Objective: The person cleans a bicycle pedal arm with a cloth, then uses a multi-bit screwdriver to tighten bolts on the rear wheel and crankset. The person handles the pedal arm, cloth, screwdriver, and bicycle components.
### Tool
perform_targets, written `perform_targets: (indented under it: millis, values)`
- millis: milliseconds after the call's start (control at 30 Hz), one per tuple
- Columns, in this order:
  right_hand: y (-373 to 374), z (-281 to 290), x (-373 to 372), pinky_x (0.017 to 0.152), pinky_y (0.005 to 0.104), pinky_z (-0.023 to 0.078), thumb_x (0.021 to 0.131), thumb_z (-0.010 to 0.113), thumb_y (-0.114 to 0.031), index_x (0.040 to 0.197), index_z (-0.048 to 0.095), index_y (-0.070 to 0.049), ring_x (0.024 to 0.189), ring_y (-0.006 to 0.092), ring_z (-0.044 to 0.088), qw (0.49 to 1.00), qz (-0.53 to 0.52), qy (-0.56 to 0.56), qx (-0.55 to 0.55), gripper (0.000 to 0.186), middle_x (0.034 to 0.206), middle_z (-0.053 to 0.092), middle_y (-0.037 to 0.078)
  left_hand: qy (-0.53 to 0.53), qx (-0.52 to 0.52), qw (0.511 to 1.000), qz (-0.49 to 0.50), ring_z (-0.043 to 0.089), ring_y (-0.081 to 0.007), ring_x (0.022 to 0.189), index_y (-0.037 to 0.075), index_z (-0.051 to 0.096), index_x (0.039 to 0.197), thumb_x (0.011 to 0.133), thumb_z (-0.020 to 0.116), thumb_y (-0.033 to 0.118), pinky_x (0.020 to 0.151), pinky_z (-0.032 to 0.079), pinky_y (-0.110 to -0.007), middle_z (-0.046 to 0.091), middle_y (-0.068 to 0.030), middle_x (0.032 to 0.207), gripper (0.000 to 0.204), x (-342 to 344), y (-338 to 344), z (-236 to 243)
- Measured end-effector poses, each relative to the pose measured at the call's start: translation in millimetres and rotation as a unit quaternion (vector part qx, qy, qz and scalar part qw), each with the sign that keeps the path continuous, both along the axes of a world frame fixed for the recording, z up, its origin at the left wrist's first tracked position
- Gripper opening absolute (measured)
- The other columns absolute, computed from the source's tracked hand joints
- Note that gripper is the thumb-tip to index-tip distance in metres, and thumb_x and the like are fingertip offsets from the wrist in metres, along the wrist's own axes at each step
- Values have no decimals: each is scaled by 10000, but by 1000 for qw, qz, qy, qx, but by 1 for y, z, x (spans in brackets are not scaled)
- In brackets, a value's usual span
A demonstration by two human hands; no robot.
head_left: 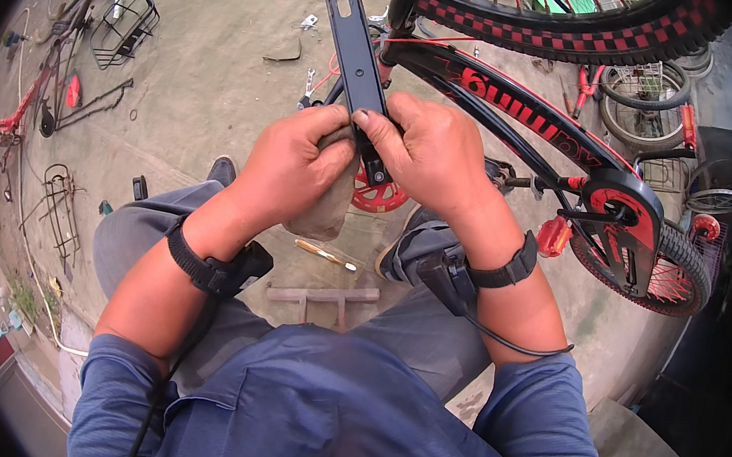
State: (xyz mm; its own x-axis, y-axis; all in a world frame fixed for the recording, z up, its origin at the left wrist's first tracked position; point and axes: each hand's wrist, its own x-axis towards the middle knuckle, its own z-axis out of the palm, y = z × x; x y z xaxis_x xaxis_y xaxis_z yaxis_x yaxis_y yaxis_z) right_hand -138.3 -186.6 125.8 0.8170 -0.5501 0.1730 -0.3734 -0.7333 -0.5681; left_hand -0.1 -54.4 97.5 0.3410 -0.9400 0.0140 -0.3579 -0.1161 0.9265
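Note:
A long black metal bracket (351, 35) stands out beyond my fists, with a slot at its far end and a bolt at its near end. My left hand (295, 163) is closed on a grey-brown rag (321, 210), pressed against the bracket's left edge. On the other side my right hand (432, 151) grips the bracket, thumb along its face. Just beneath its near end shows a red spoked wheel (381, 199), partly covered by my hands; I cannot tell whether the two are joined. Beyond my right hand is a black and red bicycle (521, 111).
The bicycle's checkered tyre (573, 43) arches over the far right. Loose bicycle wheels (642, 101) lie farther right. At left are a black wire basket (127, 25), a metal rack (61, 205) and another bicycle frame (27, 104). A gold-coloured stick (325, 254) lies between my feet.

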Motion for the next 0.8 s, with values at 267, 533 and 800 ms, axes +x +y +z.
perform_targets:
  millis: [267,533,800]
  values:
    - [-9,-6,-3,539,440,436,992,628,-272,782,625,-20,584,360,575,982,-54,-107,149,328,658,590,178,-214,48,973,-76,705,-300,869,50,687,1150,909,676,87,771,550,-361,706,-182,968,243,2,7,12]
    - [-16,-8,-7,552,269,347,1057,582,-249,825,638,1,638,70,376,954,-40,-165,248,346,667,467,-21,-78,5,997,-17,698,-318,846,65,668,1134,958,687,203,757,550,-349,706,-170,967,225,13,10,18]
    - [-15,-5,-11,569,264,374,1055,597,-223,774,573,-8,682,47,382,925,-26,-152,348,355,681,454,-40,-304,191,923,-141,672,-335,770,60,665,1079,950,683,201,712,539,-376,686,-155,863,192,26,7,25]
